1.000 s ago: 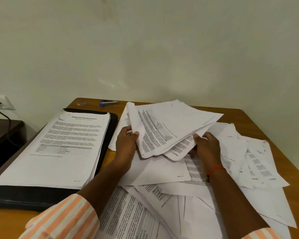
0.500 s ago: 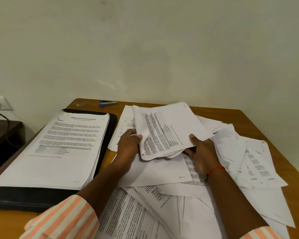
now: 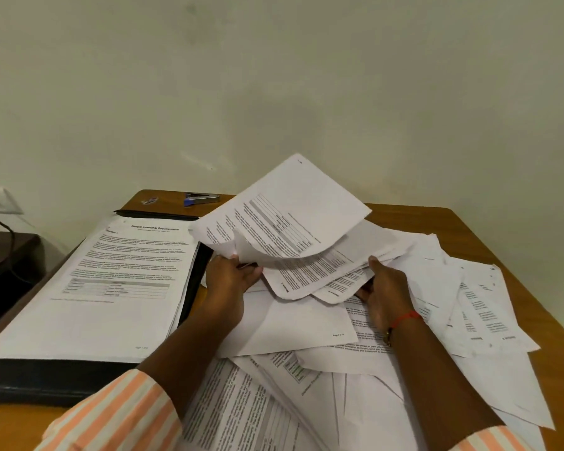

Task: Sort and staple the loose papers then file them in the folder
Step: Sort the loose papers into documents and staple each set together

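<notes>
— Where's our bundle [image 3: 302, 236]?
— Lifted between our hands, its sheets fanned and sagging. Our left hand [image 3: 230, 278] pinches its near-left corner. Our right hand [image 3: 386, 289] cups the right edge, thumb on top.
— So we're sorting?
— We'd say so: nothing looks squared or stapled yet. Loose papers [image 3: 306, 327] lie under our wrists and right of our right hand.
— Next?
— Probably tap the edges flush, then reach past our left hand for the stapler [image 3: 202, 199]. The folder [image 3: 62, 382] lies left of that hand.
</notes>
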`<action>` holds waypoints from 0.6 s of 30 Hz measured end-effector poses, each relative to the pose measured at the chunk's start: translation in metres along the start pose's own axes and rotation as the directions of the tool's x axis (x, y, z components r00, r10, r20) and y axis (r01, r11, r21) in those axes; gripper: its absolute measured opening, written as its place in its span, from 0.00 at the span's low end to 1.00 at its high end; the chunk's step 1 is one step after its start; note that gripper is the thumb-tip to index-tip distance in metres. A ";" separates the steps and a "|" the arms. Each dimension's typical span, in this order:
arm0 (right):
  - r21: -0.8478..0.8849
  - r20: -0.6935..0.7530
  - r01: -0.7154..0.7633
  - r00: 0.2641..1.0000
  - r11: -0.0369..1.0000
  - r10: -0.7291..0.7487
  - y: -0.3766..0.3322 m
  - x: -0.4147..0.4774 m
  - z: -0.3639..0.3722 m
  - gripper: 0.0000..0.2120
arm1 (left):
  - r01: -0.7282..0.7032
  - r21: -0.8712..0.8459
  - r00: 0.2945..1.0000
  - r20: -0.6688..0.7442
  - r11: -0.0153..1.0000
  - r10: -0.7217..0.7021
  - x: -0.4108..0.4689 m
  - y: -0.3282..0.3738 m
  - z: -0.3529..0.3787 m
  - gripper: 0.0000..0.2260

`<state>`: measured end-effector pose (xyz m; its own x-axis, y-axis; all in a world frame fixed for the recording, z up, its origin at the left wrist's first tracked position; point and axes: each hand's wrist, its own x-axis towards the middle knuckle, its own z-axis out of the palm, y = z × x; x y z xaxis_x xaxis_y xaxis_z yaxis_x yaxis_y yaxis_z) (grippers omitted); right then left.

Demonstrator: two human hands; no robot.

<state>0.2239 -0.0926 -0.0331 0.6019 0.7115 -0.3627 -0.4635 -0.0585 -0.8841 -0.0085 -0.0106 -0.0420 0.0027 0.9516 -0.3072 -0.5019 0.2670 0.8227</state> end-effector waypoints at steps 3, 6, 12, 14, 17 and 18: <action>-0.110 0.009 0.038 0.999 0.993 -0.038 0.005 0.003 -0.003 0.06 | 0.043 0.018 0.999 -0.011 0.999 -0.042 -0.001 0.000 0.001 0.16; -0.226 -0.007 0.079 0.997 0.971 -0.082 0.008 0.004 -0.006 0.07 | 0.061 0.058 0.998 0.017 0.996 -0.062 -0.003 -0.001 0.001 0.16; -0.335 -0.042 0.098 0.992 0.937 -0.118 0.009 0.006 -0.005 0.12 | 0.081 0.040 0.996 0.040 0.996 -0.083 -0.003 0.000 0.001 0.15; -0.321 -0.037 0.092 0.993 0.943 -0.109 0.009 0.006 -0.005 0.12 | 0.073 0.043 0.996 0.048 0.996 -0.075 -0.003 0.000 0.001 0.15; -0.273 -0.003 0.094 0.995 0.957 -0.098 0.009 0.005 -0.005 0.09 | 0.040 0.074 0.993 0.110 0.996 -0.048 -0.004 0.001 0.000 0.14; -0.247 0.009 0.093 0.996 0.965 -0.094 0.009 0.004 -0.006 0.08 | 0.017 0.111 0.989 0.143 0.994 -0.033 -0.004 0.001 0.000 0.14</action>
<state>0.2261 -0.0939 -0.0438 0.6367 0.7204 -0.2752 -0.2303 -0.1629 -0.9594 -0.0090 -0.0137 -0.0396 0.1432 0.9543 -0.2624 -0.4027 0.2984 0.8653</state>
